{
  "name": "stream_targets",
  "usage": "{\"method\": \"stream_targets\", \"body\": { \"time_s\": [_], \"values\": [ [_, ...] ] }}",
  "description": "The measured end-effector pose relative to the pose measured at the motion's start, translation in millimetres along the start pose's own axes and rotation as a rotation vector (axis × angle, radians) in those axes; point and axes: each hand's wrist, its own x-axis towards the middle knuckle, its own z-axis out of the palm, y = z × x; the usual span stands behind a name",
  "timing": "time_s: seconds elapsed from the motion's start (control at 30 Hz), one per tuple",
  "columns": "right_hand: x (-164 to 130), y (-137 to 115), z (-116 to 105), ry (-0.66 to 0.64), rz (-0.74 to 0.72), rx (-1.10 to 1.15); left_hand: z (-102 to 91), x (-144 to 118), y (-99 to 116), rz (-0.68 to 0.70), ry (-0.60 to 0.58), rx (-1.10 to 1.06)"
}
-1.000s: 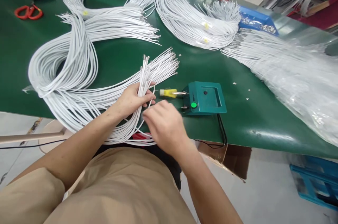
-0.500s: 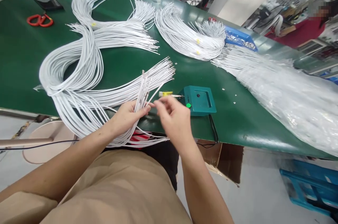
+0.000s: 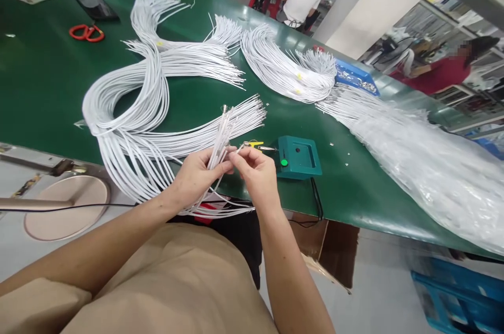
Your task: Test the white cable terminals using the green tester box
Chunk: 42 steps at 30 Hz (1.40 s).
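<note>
Wire bunch (image 3: 222, 134): slim white leads with metallic tips, upright and leaning slightly right, above the table's (image 3: 378, 208) near edge.
Left hand (image 3: 197, 174): clamped around the bunch, hiding part of it.
Right hand (image 3: 258, 168): thumb and fingertips pinched on one wire end, beside the left thumb.
Yellow clip (image 3: 256, 144): just beyond the right fingers, near the green device (image 3: 300, 157).
Behind: coiled wires (image 3: 106, 97); farther off, red scissors (image 3: 86, 33).
Change: right hand sat lower, nearer the body, a second ago.
</note>
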Motion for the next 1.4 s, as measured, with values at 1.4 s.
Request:
{"method": "stream_targets", "body": {
  "time_s": [1.4],
  "values": [
    [-2, 13, -6, -0.059, 0.274, 0.488, -5.5, -5, -1, -0.122, -0.092, -0.037]
  ]
}}
